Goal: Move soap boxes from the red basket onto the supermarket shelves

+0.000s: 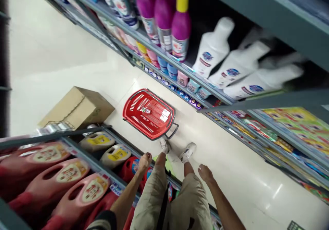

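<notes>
My left hand (145, 162) hangs beside my left leg, near the lower shelf of detergent jugs. Its fingers are curled closed, and I see nothing in them. On the other side, my right hand (205, 172) hangs over the floor by my right knee, loosely closed and with nothing visible in it. A red shopping basket (133, 118) with a dark handle (172, 131) stands on the floor just ahead of my shoes. One small packaged item (146, 110) lies inside it. Neither hand touches the basket.
Shelves flank the aisle. To the right stand purple bottles with yellow caps (181, 24) and white bottles (214, 48), some tilted. At left are pink jugs (84, 192) and beige jugs (115, 156). A cardboard box (77, 106) sits on the pale floor (64, 51) beyond the left shelf.
</notes>
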The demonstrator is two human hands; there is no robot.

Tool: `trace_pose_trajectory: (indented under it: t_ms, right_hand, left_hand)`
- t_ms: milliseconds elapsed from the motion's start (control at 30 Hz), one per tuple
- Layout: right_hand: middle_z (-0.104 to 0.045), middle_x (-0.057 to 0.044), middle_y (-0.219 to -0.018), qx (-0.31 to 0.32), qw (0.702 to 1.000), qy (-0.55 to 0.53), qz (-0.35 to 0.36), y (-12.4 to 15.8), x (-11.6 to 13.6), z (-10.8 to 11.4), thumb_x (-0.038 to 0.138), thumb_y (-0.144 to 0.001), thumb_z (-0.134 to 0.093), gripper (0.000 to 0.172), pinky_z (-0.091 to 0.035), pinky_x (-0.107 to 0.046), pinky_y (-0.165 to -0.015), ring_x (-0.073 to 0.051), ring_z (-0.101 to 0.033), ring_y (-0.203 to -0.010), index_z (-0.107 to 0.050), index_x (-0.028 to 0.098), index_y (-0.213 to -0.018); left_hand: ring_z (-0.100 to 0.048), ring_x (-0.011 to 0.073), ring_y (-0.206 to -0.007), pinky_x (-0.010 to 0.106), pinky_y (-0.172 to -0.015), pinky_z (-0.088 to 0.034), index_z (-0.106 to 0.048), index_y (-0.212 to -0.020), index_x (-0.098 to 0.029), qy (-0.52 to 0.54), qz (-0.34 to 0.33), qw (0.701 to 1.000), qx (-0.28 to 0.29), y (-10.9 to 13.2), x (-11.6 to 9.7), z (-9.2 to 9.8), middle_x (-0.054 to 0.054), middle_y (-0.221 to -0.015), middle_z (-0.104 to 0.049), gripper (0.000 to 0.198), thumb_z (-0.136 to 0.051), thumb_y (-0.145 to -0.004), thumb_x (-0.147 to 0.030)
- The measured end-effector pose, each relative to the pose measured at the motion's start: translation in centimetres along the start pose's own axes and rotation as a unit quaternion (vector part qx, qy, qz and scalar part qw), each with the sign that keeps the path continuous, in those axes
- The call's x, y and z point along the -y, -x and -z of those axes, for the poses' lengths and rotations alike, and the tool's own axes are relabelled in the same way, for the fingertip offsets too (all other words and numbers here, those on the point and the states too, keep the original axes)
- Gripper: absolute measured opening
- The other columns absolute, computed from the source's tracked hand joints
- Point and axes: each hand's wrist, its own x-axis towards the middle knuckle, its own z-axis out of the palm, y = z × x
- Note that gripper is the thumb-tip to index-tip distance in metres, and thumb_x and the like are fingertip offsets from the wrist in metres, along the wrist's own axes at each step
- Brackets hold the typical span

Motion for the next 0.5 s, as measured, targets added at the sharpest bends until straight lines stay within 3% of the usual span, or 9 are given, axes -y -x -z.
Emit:
trace_pose_trajectory:
  t_ms: [100,233,367,500]
  right_hand:
    - [-0.070,-0.007,-0.115,-0.037,0.998,0.037,0.039,-3.2,7.3,3.2,0.033,-0.099,-0.064,0.023,-0.056,-0.044,-0.097,-0.022,-0.068,-0.107,-0.067,0.016,-0.114]
    - [-0.070,-0.007,-0.118,-0.075,0.984,0.079,0.140,-8.3,20.2,5.4,0.035,-0.102,-0.059,0.026,-0.055,-0.046,-0.098,-0.022,-0.068,-0.108,-0.065,0.017,-0.119]
    - [-0.069,-0.008,-0.121,-0.090,0.965,0.116,0.218,-15.5,33.3,4.4,0.037,-0.102,-0.059,0.032,-0.056,-0.046,-0.096,-0.022,-0.068,-0.108,-0.062,0.017,-0.126]
    - [-0.067,-0.009,-0.126,-0.108,0.951,0.154,0.244,-26.7,44.0,1.1,0.039,-0.100,-0.062,0.036,-0.056,-0.048,-0.098,-0.024,-0.067,-0.111,-0.061,0.017,-0.128]
  left_hand:
    - [-0.068,0.0228,-0.101,0.042,-0.087,-0.060,-0.065,-0.119,-0.015,0.086,0.007,0.994,0.070,-3.2,3.2,-0.4,0.007,-0.117,-0.068,0.031,-0.065,-0.096,-0.036]
    - [-0.068,0.0214,-0.100,0.042,-0.087,-0.060,-0.064,-0.120,-0.016,0.221,0.016,0.970,0.098,-8.2,6.8,-0.4,0.009,-0.118,-0.068,0.031,-0.064,-0.096,-0.035]
    - [-0.069,0.0181,-0.089,0.039,-0.081,-0.060,-0.065,-0.115,-0.014,0.369,0.035,0.927,0.058,-13.6,9.3,-1.0,0.006,-0.106,-0.070,0.028,-0.062,-0.098,-0.037]
    - [-0.070,0.0177,-0.074,0.032,-0.072,-0.058,-0.067,-0.111,-0.012,0.501,0.023,0.865,-0.014,-19.0,10.0,-3.3,0.007,-0.088,-0.073,0.031,-0.050,-0.100,-0.036]
